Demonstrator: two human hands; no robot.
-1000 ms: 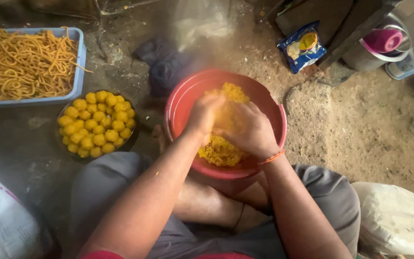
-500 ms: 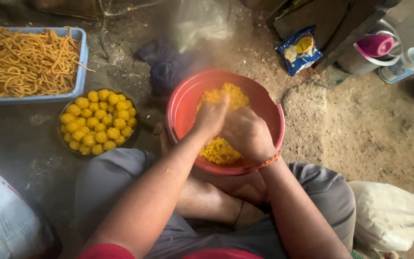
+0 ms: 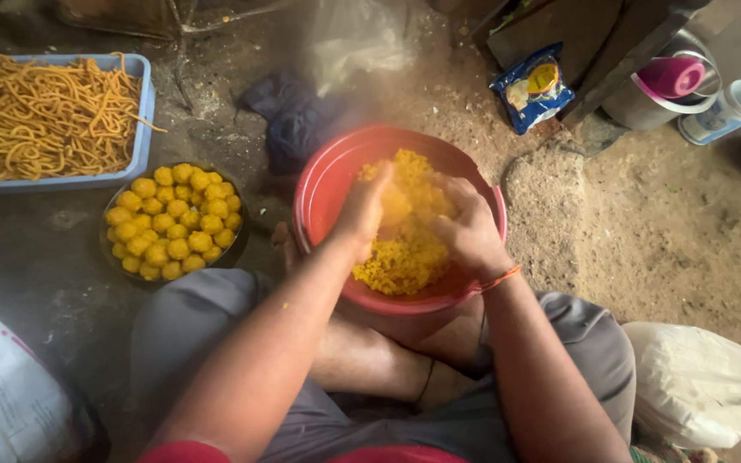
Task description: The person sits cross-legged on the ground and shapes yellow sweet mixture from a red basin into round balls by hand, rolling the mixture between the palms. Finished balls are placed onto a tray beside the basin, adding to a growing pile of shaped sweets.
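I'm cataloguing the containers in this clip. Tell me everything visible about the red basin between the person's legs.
The red basin is round, smooth and glossy, plastic by its look, with a rolled rim. It sits upright on the dirt floor between the person's folded legs. A heap of crumbly yellow mixture fills much of it. The left hand and right hand are both pressed into the mixture; whether they touch the basin itself is unclear.

Left of the hands, a dark round dish (image 3: pixel 111 257) holds yellow balls (image 3: pixel 173 225). Farther left and above it, a blue tray (image 3: pixel 142 129) holds long fried strands (image 3: pixel 40 116). Above the hands lies a dark cloth (image 3: pixel 295 118). Up and right lie a blue snack packet (image 3: pixel 532 87), a pink-lidded jug (image 3: pixel 664 86) and a white cup (image 3: pixel 725 111). A white sack (image 3: pixel 703 386) lies lower right.
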